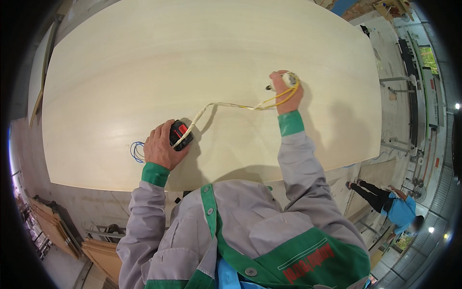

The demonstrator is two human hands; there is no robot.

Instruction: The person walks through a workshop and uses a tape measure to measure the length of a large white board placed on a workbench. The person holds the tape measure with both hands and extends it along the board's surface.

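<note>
Blue wire coil (pixel 137 151) lies loose just beside the left hand (pixel 161 146), its near side partly lost against the palm edge. Small dark object (pixel 365 31) at the far right corner of the board; kind unclear. No solid item between the hands, only the cable (pixel 208 107), which runs from one to the other in a bent line.

Black block (pixel 182 137), red patch on top, battery-like in shape, sits near the board's close edge, left of centre. Left hand gripping it from the left, fingers curled over its far side; cannot tell whether it rests or is lifted. Cable wrapped in whitish tape, crossing the block's top. Toward the right hand (pixel 287 92) it gives way to yellow cord (pixel 297 87), looped around the fist. Right hand closed round a small whitish-grey device (pixel 291 79), farther out and right of centre; a dark tip shows at its left. Detail mostly covered by fingers.

Board (pixel 159 62): broad, pale cream, smooth, faintly glossy, shadows of both arms on it. Workshop beyond: stacked brown panels (pixel 53 224) lower left, metal-framed equipment (pixel 414 91) at right, person in blue top (pixel 402 210) lower right, ceiling lamps lit.
</note>
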